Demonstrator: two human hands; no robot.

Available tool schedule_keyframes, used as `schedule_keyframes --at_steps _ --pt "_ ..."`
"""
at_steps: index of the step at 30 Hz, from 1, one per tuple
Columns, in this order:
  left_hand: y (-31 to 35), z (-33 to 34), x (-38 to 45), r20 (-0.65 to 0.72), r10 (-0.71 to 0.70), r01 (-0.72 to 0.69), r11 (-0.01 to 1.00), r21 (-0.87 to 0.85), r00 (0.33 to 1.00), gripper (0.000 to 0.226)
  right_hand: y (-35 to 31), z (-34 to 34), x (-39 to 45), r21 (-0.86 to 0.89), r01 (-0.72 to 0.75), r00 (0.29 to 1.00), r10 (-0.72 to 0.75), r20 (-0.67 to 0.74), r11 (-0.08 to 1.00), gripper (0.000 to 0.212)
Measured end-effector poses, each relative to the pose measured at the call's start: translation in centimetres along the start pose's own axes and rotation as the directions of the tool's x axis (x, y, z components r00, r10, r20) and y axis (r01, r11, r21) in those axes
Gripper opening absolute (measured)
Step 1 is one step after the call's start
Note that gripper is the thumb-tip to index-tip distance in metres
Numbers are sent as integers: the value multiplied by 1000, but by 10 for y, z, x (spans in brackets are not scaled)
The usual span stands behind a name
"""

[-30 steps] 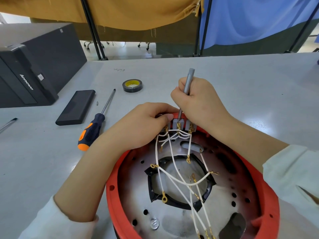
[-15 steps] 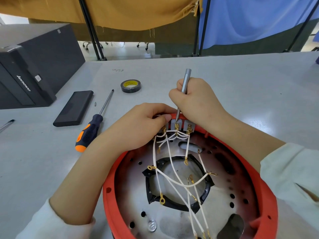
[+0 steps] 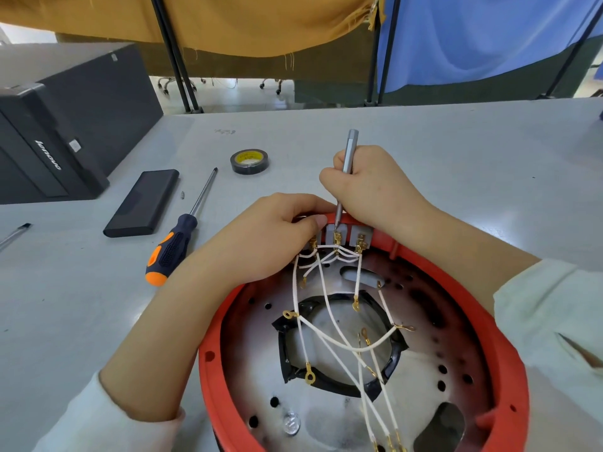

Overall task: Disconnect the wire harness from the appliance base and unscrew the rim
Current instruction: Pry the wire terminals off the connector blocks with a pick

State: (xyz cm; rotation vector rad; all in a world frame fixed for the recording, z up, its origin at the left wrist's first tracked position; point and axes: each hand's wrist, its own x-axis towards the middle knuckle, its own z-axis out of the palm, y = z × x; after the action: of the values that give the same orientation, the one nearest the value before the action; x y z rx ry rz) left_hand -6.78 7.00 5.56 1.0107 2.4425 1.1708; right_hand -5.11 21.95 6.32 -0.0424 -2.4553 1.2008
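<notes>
Wire harness (image 3: 329,321): white leads with gold ring lugs, fanned across the metal plate inside the appliance base (image 3: 326,415); far ends gathered at 3 grey terminal blocks at the far rim. Several lugs already lie loose over the central black-edged opening.
Terminal blocks (image 3: 346,233): middle one under the tool tip; its gold lug appears seated, so that lead is judged not yet free.
Precision screwdriver (image 3: 348,158): slim grey shaft, near upright, tip on the middle terminal.
Right hand (image 3: 368,187): fingers curled round the shaft in a pen-like grip.
Left hand (image 3: 277,233): fingers curled over the far rim beside the left block, thumb tip against it, bracing the base; whether it pinches a wire cannot be told.
Change: across the last second the tool tip has stayed on the same terminal and both hands have kept their places; the driver's tilt differs only slightly. No lug has come away in that time.
Meaning: judged mid-loosening of the middle terminal screw; harness step partly done, rim step not begun.
Red rim (image 3: 208,370): still on the base, screw holes visible along it.
Table (image 3: 456,151): grey; orange-handled screwdriver (image 3: 174,243), black flat case (image 3: 143,203), roll of black tape (image 3: 249,161), black computer case (image 3: 58,125) at left.
</notes>
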Motion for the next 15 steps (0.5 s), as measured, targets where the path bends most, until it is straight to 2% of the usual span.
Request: schedule_keyframes --at_steps 8,15 --pt "-2 0 1 13 -5 5 1000 -3 1000 31 2 0 5 -7 -76 996 76 50 997 43" --pt "-1 0 1 3 5 -5 1000 -14 1000 25 -3 -10 -13 21 59 986 -55 -160 998 36"
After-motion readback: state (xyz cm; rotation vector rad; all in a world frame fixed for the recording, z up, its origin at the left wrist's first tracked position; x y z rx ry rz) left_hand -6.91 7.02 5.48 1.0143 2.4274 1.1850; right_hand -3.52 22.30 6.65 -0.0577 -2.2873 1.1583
